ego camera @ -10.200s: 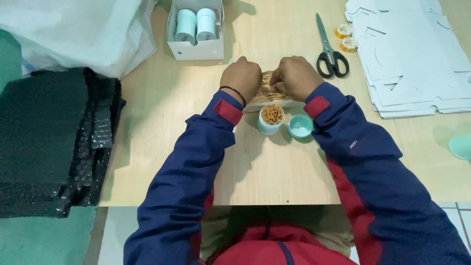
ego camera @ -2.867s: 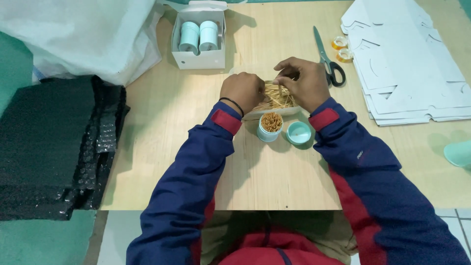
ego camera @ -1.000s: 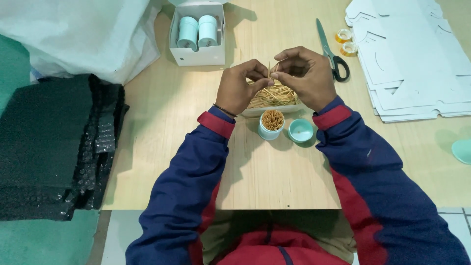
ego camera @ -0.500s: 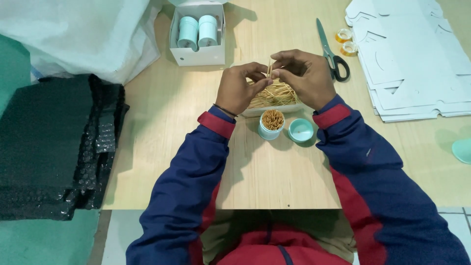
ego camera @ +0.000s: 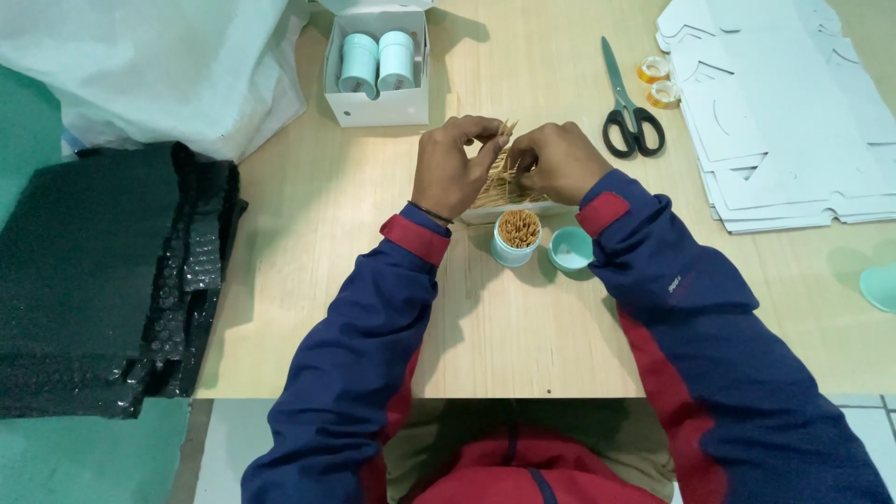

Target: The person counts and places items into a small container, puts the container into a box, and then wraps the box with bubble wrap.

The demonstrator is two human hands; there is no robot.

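Both hands at upper centre of frame, over a small white tray [ego camera: 485, 213] of toothpicks. Left hand [ego camera: 450, 173] and right hand [ego camera: 558, 161] pinch one bundle of toothpicks [ego camera: 504, 140] between them, fingertips closed on it, tips sticking up. Loose pile [ego camera: 499, 189] lies in the tray just under the hands.

Just below the tray, centre frame: open teal jar [ego camera: 515, 238], packed upright with toothpicks, looks near full. Its lid [ego camera: 570, 249] lies beside it to the right, open side up.

Step in hand, as I judge it: squaring up a pinch of toothpicks to top off the jar. Next move calls for keeping the bundle tight and aligned, lowering it straight into what gap is left in the jar, then the lid goes on.

Upper frame: white box [ego camera: 377, 107] with two capped jars [ego camera: 377, 61]. Scissors [ego camera: 630, 114] and flat carton blanks [ego camera: 793, 112] at upper right. Black bubble wrap [ego camera: 103, 280] at left edge of worktop [ego camera: 308, 271].
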